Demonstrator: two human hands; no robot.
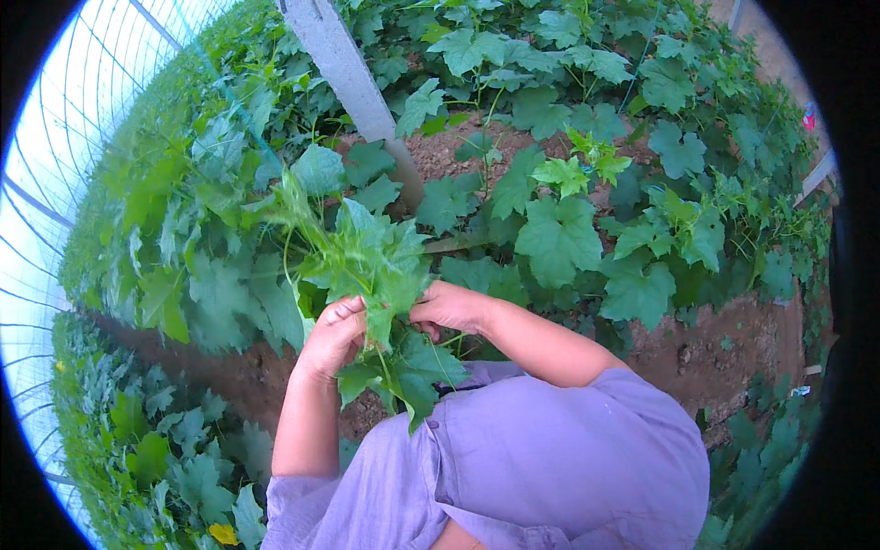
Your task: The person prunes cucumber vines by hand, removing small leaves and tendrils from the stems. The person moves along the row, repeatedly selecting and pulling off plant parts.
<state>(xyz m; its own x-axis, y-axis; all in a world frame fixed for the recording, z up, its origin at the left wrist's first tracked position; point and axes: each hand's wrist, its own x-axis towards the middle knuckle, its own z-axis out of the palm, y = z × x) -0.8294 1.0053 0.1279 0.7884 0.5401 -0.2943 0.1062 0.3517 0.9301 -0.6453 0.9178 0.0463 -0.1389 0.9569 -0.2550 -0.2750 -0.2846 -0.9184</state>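
My left hand (338, 330) is at a leafy green vine shoot (375, 254) in front of my chest, its fingers bent beside the stem. From the other side my right hand (443, 309) reaches the same shoot, with its fingertips partly behind the leaves. Broad lobed leaves (419, 368) hang below and between both hands, over the front of my shirt. The leaves hide much of the fingers, so what exactly each hand pinches does not show.
A concrete post (357, 89) leans beyond the shoot. Dense rows of leafy vines (560, 240) with thin strings (639, 65) surround me. Brown soil (715, 350) shows between rows. At the left stands a curved greenhouse frame (41, 199) with translucent covering.
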